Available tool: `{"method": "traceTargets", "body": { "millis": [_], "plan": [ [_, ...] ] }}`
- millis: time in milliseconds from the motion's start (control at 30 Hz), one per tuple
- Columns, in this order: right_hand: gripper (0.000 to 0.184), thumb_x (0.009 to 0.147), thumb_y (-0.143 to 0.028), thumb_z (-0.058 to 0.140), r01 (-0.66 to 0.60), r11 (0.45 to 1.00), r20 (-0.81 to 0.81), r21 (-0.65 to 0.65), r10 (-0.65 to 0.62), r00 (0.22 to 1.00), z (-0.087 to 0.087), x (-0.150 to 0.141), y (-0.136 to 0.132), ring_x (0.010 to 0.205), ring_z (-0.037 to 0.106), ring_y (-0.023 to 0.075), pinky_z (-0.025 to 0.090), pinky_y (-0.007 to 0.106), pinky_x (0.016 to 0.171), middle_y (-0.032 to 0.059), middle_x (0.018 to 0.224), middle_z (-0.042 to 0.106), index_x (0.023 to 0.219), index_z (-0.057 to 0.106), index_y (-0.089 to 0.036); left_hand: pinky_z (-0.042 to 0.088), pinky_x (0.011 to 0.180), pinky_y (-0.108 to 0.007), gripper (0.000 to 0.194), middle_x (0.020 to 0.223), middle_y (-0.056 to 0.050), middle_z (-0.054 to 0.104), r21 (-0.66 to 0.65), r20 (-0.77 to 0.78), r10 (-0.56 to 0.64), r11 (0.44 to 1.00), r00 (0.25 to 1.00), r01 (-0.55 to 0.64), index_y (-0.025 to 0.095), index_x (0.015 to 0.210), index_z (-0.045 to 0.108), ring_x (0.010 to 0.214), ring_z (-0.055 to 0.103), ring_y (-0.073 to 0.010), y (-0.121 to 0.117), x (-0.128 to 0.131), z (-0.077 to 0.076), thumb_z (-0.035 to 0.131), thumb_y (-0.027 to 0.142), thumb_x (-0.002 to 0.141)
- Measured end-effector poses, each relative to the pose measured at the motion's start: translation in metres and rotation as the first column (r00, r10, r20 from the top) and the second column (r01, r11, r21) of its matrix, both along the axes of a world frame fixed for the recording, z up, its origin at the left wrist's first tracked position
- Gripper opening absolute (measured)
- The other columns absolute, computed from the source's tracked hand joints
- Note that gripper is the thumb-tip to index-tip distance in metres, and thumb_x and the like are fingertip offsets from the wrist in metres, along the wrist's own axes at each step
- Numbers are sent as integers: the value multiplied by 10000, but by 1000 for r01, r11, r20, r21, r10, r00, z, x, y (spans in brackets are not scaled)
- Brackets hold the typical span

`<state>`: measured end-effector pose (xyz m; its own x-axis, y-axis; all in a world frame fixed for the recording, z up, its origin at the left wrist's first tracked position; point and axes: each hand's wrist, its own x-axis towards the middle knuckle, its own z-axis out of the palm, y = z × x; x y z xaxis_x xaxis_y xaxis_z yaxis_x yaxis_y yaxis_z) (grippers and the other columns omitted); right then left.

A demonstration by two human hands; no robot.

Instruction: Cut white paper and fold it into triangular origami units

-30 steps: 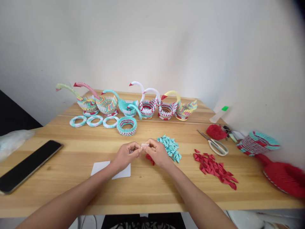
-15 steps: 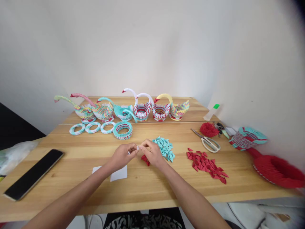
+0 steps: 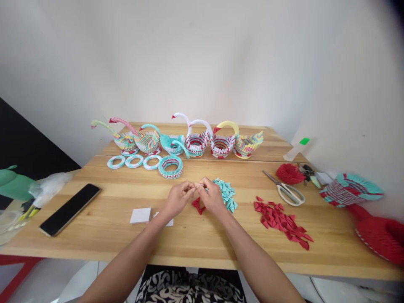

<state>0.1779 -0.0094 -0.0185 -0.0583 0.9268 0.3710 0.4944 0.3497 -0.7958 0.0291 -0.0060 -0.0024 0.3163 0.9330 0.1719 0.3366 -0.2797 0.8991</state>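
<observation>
My left hand [image 3: 180, 196] and my right hand [image 3: 210, 196] meet fingertip to fingertip above the middle of the table. Both are closed in a pinch on a small white paper piece, mostly hidden by the fingers. Just below the fingertips lies a little group of red folded paper pieces [image 3: 198, 206]. Beside my right hand is a pile of turquoise folded paper triangles [image 3: 228, 194], partly covered by it. White paper slips [image 3: 140, 215] rest near my left forearm, which partly hides some of them.
Paper swans [image 3: 197, 143] line the back, with paper rings [image 3: 134, 161] and a turquoise paper ring wall [image 3: 171, 167] before them. At right are red paper triangles [image 3: 280, 221], scissors [image 3: 288, 193] and a red paper swan [image 3: 380, 235]. A phone [image 3: 71, 209] lies left.
The view has shifted, so the table items appear further right. My hands have drawn closer together, and the white paper between them shows less than before.
</observation>
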Motion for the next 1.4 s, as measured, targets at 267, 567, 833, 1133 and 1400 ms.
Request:
{"method": "traceTargets", "body": {
  "millis": [267,567,833,1133,1400],
  "plan": [
    [222,863,-349,475,-49,999,-96,-17,48,994,1,-4,-1,656,531,141,374,241,615,-4,693,597,741,571,-190,367,568,-217,191,610,14,548,-34,-11,31,999,999,-31,153,709,557,575,485,-111,-1,-7,-2,486,303,803],
    [225,835,-351,497,7,1000,-23,-9,-7,1000,0,-3,0,617,496,144,371,258,610,-9,635,562,685,552,-192,450,648,-245,229,673,-16,610,-188,300,-63,974,952,124,143,750,578,649,561,-131,4,-7,-11,536,362,797],
    [352,852,-499,441,-122,975,-418,-183,35,908,-1,0,6,727,574,173,459,301,704,31,760,606,842,609,-189,453,655,-244,209,682,-27,633,-244,368,61,969,928,33,134,777,587,646,580,-127,4,-9,-9,584,343,778],
    [265,796,-438,527,-108,972,-348,-208,30,937,1,-1,7,665,535,152,439,278,664,2,675,576,731,570,-185,449,602,-235,239,635,-15,613,-249,328,100,968,939,-16,137,744,583,602,558,-120,0,-6,-4,600,375,751],
    [261,864,-386,441,-48,994,-178,-102,29,984,0,-3,3,632,496,136,397,252,636,-11,649,541,707,521,-193,459,665,-254,266,660,-16,631,-231,344,41,972,938,42,147,716,604,647,573,-131,1,-9,-1,575,406,770]
  ]
}}
